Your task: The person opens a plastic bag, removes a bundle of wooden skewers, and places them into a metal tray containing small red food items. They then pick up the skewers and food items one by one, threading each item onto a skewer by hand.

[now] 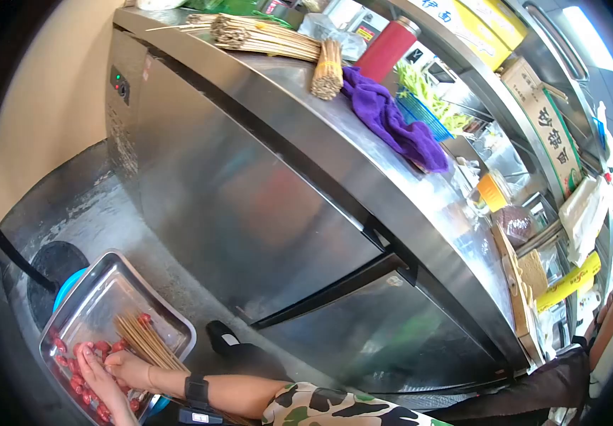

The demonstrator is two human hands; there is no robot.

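A metal tray (182,321) at the lower left holds small red pieces that look like raw meat (78,383) and a bundle of bamboo skewers (146,339). Over the meat, my left hand (98,376) is closed, its fingers pressed together, with red pieces at its fingertips. My right hand (130,370) meets it from the right, its fingers curled in a pinch. What either hand grips is hidden or too small to name. The skewers lie beside my right hand and pass behind its wrist.
A steel counter with cabinet doors (249,192) runs diagonally across the view. On it are skewer bundles (267,37), a purple cloth (391,117), a red flask (388,50) and a blue basket (423,117) of greens. Another person's arm (611,316) shows at far right.
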